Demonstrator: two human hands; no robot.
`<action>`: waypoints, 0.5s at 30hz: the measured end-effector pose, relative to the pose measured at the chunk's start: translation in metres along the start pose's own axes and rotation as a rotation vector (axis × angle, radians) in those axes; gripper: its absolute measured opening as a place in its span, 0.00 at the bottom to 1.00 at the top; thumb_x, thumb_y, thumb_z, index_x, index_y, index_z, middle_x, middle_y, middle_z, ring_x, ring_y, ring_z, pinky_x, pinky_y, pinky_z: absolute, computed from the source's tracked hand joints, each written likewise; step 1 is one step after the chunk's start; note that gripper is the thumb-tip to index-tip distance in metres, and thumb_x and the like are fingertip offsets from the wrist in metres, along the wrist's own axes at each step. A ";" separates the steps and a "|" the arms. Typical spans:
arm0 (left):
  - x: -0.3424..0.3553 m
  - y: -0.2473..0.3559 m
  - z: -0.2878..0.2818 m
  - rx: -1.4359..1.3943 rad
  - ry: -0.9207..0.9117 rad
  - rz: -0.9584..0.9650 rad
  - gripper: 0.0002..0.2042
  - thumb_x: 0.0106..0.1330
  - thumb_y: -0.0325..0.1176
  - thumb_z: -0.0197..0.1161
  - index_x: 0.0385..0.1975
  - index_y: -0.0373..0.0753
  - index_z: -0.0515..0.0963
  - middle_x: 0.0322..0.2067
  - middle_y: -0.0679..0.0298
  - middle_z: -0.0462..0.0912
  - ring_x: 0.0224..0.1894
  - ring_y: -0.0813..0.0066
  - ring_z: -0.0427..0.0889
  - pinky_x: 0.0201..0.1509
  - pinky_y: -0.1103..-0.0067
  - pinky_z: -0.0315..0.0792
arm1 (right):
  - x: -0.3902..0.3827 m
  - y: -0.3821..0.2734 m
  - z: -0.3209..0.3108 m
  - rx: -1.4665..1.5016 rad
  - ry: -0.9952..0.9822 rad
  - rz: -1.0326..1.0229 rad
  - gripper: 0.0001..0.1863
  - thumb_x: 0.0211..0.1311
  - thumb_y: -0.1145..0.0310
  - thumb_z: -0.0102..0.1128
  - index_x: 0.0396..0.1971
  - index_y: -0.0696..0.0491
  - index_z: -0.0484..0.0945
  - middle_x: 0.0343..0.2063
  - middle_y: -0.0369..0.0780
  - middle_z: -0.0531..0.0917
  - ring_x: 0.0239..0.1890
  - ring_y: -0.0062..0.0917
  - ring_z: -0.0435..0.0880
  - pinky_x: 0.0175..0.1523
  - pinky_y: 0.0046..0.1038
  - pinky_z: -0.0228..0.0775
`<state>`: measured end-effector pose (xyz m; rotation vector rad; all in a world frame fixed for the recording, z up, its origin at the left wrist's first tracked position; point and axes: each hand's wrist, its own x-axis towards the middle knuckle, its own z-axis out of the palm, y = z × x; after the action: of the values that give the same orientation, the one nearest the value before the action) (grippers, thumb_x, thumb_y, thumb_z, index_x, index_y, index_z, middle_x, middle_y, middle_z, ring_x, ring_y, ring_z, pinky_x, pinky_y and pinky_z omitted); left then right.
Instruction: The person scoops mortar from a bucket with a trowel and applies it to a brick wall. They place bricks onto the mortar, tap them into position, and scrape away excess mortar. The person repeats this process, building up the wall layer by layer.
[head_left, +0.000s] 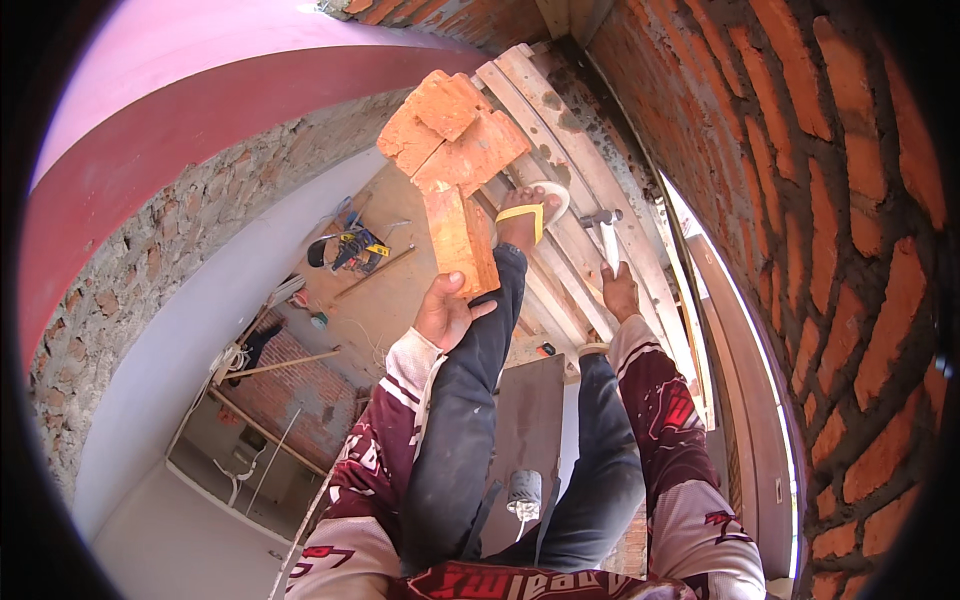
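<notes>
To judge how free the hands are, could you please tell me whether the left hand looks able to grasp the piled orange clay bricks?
Probably not as things stand: the left hand grips a rectangular orange clay brick, though the piled orange bricks lie just beyond its far end.

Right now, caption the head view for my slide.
Left fingers grasp an orange brick; right fingers hold a hammer.

We see a rough orange brick (460, 240), long like a box, in our left grip (450, 308). Its near end is held and its far end points ahead. We see a hammer (609, 243) too, in our right grip (621, 291). Its handle is white, and its dark metal head sits crosswise at the far end.
</notes>
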<state>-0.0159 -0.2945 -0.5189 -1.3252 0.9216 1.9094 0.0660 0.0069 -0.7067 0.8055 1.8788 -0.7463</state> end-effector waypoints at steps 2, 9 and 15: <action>0.020 -0.003 0.006 0.267 0.229 0.030 0.35 0.54 0.50 0.70 0.62 0.48 0.66 0.57 0.64 0.73 0.61 0.63 0.70 0.66 0.54 0.56 | -0.009 -0.003 -0.008 0.016 -0.029 0.050 0.30 0.69 0.44 0.50 0.51 0.59 0.74 0.44 0.60 0.82 0.52 0.56 0.79 0.57 0.49 0.69; 0.073 0.030 0.009 0.341 0.644 0.302 0.36 0.47 0.52 0.73 0.55 0.38 0.70 0.53 0.61 0.74 0.57 0.68 0.69 0.56 0.66 0.62 | -0.041 0.029 -0.024 0.145 -0.037 0.131 0.30 0.69 0.46 0.50 0.51 0.61 0.77 0.46 0.61 0.81 0.55 0.55 0.78 0.59 0.47 0.67; 0.151 0.064 0.008 0.478 0.874 0.533 0.48 0.48 0.53 0.76 0.58 0.16 0.63 0.56 0.40 0.73 0.55 0.55 0.77 0.60 0.69 0.70 | -0.089 0.073 -0.025 -0.006 0.007 0.150 0.32 0.70 0.47 0.49 0.49 0.67 0.76 0.41 0.60 0.82 0.44 0.52 0.84 0.51 0.44 0.74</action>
<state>-0.1165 -0.3082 -0.6482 -1.7193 2.1812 1.2295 0.1420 0.0500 -0.6281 0.9354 1.8031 -0.6450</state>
